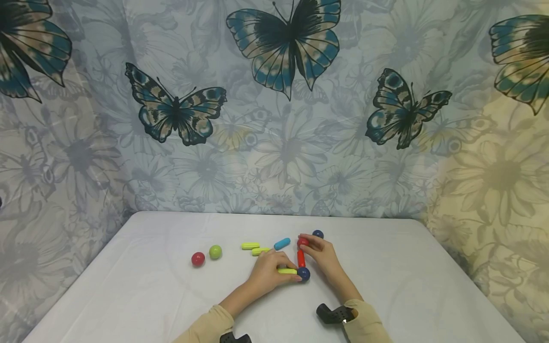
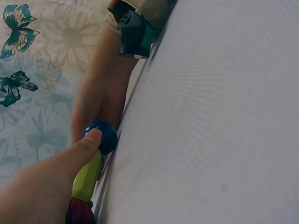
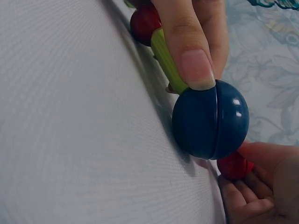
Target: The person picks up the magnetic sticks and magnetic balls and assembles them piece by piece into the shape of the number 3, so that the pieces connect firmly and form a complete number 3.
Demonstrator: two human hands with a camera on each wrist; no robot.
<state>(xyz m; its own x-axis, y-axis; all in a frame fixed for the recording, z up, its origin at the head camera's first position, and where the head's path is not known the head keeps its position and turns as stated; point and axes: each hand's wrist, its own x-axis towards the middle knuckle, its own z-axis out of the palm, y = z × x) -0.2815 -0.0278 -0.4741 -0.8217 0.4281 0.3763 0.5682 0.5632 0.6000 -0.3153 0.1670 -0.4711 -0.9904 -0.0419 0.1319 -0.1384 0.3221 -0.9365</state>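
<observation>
My left hand [image 1: 268, 271] holds a dark blue ball [image 1: 303, 274], its thumb pressed on the ball in both wrist views. From this ball a yellow-green rod [image 1: 287, 271] runs back under the left hand. At the rod's other end a red ball [image 3: 145, 23] appears, covered by the left hand in the head view. A red rod [image 1: 301, 258] stretches away from the blue ball to a second red ball [image 1: 302, 242]. My right hand [image 1: 326, 259] pinches that second ball between thumb and fingers.
To the left lie a loose red ball [image 1: 198, 259] and a green ball [image 1: 215, 252]. Behind the hands are two yellow-green rods [image 1: 250, 246], a light blue rod [image 1: 282, 244] and another dark blue ball [image 1: 318, 234]. The white table [image 1: 128, 286] meets a butterfly-patterned cloth [image 1: 291, 181].
</observation>
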